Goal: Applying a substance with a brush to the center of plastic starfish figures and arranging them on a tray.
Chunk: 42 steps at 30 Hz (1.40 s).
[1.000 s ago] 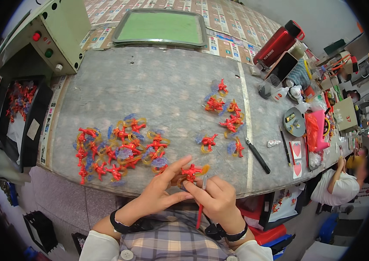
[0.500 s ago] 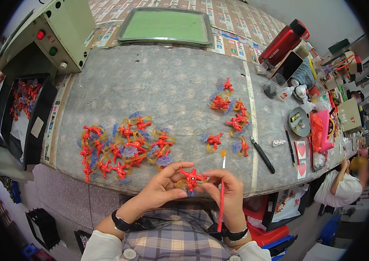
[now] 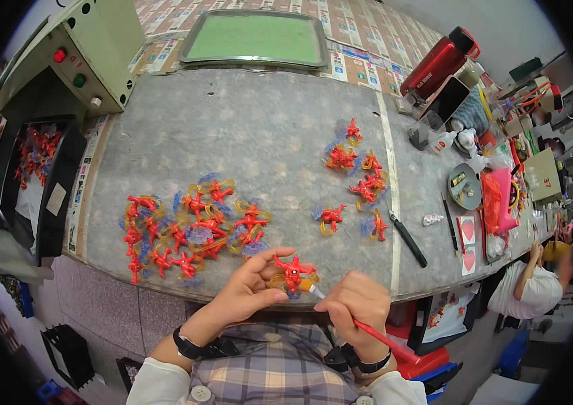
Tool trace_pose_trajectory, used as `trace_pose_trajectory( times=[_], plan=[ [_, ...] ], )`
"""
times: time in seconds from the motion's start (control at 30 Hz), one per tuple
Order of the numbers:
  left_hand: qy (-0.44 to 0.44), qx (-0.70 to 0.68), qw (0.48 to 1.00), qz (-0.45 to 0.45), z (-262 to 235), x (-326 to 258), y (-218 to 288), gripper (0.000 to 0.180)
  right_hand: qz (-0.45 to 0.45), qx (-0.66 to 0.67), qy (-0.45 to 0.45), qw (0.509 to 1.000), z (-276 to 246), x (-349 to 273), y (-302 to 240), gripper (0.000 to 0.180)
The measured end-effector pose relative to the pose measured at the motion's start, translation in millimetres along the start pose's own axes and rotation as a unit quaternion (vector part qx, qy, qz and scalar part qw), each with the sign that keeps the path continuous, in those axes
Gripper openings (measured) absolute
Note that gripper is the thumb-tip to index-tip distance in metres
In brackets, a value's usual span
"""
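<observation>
Between the thumb and fingers of my left hand (image 3: 249, 287) is a small red plastic figure (image 3: 294, 271) with yellow and blue translucent parts. My right hand (image 3: 361, 307) is closed round the red handle of a paintbrush (image 3: 379, 331). The brush's yellowish bristles lie against or just in front of the figure's lower right side; whether they touch, I cannot tell. A cluster of similar red figures (image 3: 195, 226) lies on the grey-covered table (image 3: 232, 128) to the left of my hands. Several more red figures (image 3: 367, 185) lie farther off to the right.
A black-handled knife (image 3: 408, 239) lies right of my hands. Beyond it are a thin dark brush (image 3: 450, 226), a grey dish (image 3: 465, 187) and a red thermos (image 3: 437, 64). A green-lined tray (image 3: 256, 40) sits at the back. At left stand a machine (image 3: 91, 54) and a black bin (image 3: 57, 182).
My right hand has left the figure and turned the paintbrush from upright to slanting, its bristles now at the figure. My left hand keeps hold of the figure.
</observation>
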State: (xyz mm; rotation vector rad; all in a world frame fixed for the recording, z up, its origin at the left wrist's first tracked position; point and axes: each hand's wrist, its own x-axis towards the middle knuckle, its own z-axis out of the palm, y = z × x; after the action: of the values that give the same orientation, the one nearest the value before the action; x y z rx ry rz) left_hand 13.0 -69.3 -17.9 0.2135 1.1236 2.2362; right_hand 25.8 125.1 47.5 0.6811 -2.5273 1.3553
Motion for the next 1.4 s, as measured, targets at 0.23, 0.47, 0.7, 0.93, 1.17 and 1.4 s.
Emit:
trace_pose_trajectory(
  times=[0.23, 0.47, 0.7, 0.93, 1.17, 1.4],
  plan=[
    [-0.009, -0.005, 1.0, 0.015, 1, -3, 3, 0.061, 0.051, 0.093, 0.055, 0.993, -6, -13, 10, 0.012],
    [-0.014, 0.007, 1.0, 0.003, 3, -3, 4, 0.06, 0.257, 0.134, 0.049, 0.956, 12, -14, 16, 0.011],
    [-0.036, 0.114, 0.992, 0.043, 0, -4, 1, 0.061, 0.212, 0.107, 0.046, 0.97, 26, -13, 19, 0.018],
    [-0.027, -0.015, 0.997, -0.073, -5, 4, 2, 0.07, -0.133, -0.154, 0.076, 0.976, 35, -19, 24, 0.021],
    [0.011, 0.046, 0.999, 0.022, 2, 0, 8, 0.07, 0.001, -0.016, 0.084, 0.996, 22, -21, 19, 0.022],
    [0.017, 0.146, 0.988, 0.052, 3, 1, 4, 0.065, 0.005, 0.028, 0.054, 0.998, 15, -4, 3, 0.02]
  ],
)
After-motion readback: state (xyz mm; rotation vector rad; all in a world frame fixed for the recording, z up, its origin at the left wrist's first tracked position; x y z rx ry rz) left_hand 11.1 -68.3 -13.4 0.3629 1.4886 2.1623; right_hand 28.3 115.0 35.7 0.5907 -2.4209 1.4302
